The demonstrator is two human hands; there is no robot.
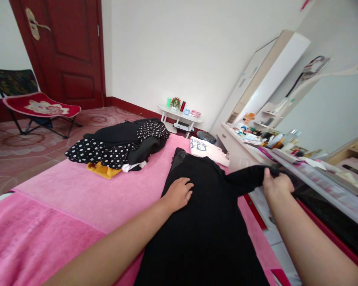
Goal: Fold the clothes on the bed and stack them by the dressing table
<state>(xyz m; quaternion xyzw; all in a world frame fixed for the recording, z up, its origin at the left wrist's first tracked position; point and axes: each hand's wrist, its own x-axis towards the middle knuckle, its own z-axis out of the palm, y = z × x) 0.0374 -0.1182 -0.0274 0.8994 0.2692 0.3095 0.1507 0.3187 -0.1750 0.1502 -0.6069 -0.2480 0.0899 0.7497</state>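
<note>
- The black garment (pixel 203 222) lies spread flat on the pink blanket (pixel 86 198), its long axis running from the near edge of the bed away toward the far end, collar end farthest from the person.
- One sleeve (pixel 247 178) branches off to the right, stretched out past the bed's edge and off the blanket.
- The right hand (pixel 277 184) is on that sleeve's end, fingers pinched together on the black cloth, holding it up and out to the side.
- The left hand (pixel 179 192) rests palm down on the garment's upper body, fingers spread and relaxed, gripping nothing, just pressing the cloth flat.
- So the sleeve runs crosswise to the body of the garment, with the left hand inboard of it and the right hand at its outer tip; the right is plainly the nearer hand to the sleeve end.
- Beyond the collar lies a white printed top (pixel 209 151), just beside the black one.
- Further left on the blanket, well apart, sits a heap of dotted and dark clothes (pixel 119 145).
- A cluttered dresser (pixel 256 139) stands to the right of the bed.
</note>
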